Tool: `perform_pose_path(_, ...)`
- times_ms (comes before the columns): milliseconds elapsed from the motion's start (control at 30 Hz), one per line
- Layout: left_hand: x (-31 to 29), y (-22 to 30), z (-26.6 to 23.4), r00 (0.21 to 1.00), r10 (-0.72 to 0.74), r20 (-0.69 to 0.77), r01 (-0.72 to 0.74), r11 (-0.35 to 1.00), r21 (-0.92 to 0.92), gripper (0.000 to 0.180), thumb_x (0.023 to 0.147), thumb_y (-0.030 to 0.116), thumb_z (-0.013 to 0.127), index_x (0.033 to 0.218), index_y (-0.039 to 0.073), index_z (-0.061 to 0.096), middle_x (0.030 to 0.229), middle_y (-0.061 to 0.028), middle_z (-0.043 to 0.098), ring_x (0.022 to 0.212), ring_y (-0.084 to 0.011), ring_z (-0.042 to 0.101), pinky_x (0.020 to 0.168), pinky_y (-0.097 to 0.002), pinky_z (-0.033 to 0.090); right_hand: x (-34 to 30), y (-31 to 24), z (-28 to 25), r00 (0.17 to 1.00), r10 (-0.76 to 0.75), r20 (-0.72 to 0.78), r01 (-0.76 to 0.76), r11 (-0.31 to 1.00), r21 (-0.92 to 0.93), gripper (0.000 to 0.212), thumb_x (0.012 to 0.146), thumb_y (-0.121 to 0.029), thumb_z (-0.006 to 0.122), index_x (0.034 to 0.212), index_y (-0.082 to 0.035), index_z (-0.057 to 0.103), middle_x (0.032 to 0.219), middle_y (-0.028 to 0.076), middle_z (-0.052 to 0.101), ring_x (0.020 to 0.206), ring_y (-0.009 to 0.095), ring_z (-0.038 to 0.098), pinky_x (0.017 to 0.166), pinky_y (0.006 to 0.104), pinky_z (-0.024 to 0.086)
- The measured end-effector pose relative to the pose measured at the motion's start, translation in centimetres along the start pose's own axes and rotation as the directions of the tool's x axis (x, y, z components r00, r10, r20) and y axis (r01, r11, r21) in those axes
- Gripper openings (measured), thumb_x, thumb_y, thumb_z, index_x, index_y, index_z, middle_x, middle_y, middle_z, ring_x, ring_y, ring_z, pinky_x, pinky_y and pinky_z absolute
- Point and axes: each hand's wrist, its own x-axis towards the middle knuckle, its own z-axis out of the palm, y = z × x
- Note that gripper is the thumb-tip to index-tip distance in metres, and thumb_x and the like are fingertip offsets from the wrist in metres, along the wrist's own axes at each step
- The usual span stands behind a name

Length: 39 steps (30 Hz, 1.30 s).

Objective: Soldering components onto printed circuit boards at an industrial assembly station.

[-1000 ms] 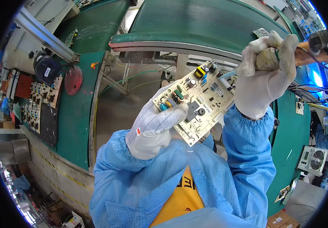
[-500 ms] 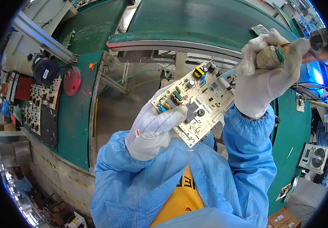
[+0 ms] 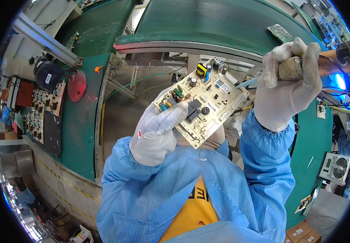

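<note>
My left hand (image 3: pixel 157 131), in a white glove, is closed on the lower left part of a cream circuit board (image 3: pixel 219 106), thumb on top. The board is tilted in front of my chest and carries a black relay, capacitors, a yellow-and-black transformer and white connectors. My right hand (image 3: pixel 283 87), also gloved, is closed round a tool with a thick, wrapped, beige handle (image 3: pixel 291 69). Its pale blue pointed tip (image 3: pixel 248 83) reaches the upper right edge of the board; whether it touches cannot be told.
A green conveyor belt (image 3: pixel 195 20) with another circuit board (image 3: pixel 279 33) runs beyond my hands. On the left green bench (image 3: pixel 81 133) are a red round disc (image 3: pixel 77 86) and boards (image 3: pixel 47 98). A bare forearm (image 3: pixel 328 64) shows behind my right hand. A fan unit (image 3: pixel 334 168) stands right.
My left hand and the board have shifted left and slightly up. My right hand has moved slightly down and right with the tool, its tip still by the board's right edge.
</note>
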Motion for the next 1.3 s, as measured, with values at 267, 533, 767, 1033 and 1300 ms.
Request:
perform_pose_path(267,0.7,-0.3,-1.0,0.998,-0.065,-0.017,0.065,0.998,0.019,0.031,0.09,0.011,0.062,0.118,0.0,0.055,0.103,-0.0101,0.065,0.091,-0.0153,0.066,0.079,-0.0269,0.056,0.4,-0.1,1.8,0.963,-0.114,-0.246,0.052,0.969,-0.243,0.033,0.097,-0.037,0.051,0.091,-0.005,0.058,0.079,0.009,0.061,0.064,0.017,0.06,0.035,0.0227,0.04)
perform_pose_path(533,0.8,0.0,-1.6,1.0,-0.014,-0.006,0.014,0.999,-0.046,0.028,0.09,0.009,0.061,0.116,0.0,0.056,0.103,-0.0088,0.065,0.092,-0.014,0.065,0.08,-0.026,0.055,1.4,-0.2,1.2,0.999,-0.005,-0.048,0.002,0.999,-0.05,0.034,0.095,-0.041,0.053,0.09,-0.008,0.061,0.086,0.01,0.063,0.067,0.018,0.062,0.039,0.0267,0.043)
perform_pose_path(767,7.3,4.9,-6.0,0.76,0.546,0.352,-0.609,0.411,0.678,0.031,0.083,-0.002,0.054,0.114,-0.008,0.056,0.106,-0.0118,0.066,0.095,-0.0172,0.064,0.085,-0.0285,0.051,1.0,-2.7,-1.4,0.97,0.209,-0.121,-0.16,0.931,0.329,0.023,0.089,-0.026,0.06,0.102,-0.007,0.057,0.093,0.007,0.056,0.08,0.019,0.054,0.053,0.0282,0.041)
perform_pose_path(1033,28.2,18.5,-19.2,0.245,0.962,0.121,-0.551,0.036,0.834,0.032,0.077,0.01,0.069,0.107,0.004,0.06,0.1,-0.0092,0.066,0.094,-0.0229,0.064,0.086,-0.0334,0.049,-0.9,-6.8,-5.6,0.983,0.071,-0.167,-0.046,0.988,0.149,0.038,0.094,-0.038,0.054,0.114,-0.005,0.055,0.1,0.015,0.054,0.082,0.022,0.051,0.048,0.0275,0.042)
perform_pose_path(1300,30.2,34.8,-31.6,0.722,0.634,0.275,-0.233,-0.151,0.961,0.049,0.082,0.009,0.06,0.128,-0.003,0.051,0.123,-0.0179,0.059,0.111,-0.0253,0.057,0.096,-0.0353,0.044,-2.2,-2.2,-7.6,0.889,-0.026,-0.457,0.082,0.991,0.103,0.052,0.1,-0.043,0.033,0.124,-0.001,0.05,0.111,0.014,0.061,0.104,0.027,0.058,0.088,0.0433,0.05)
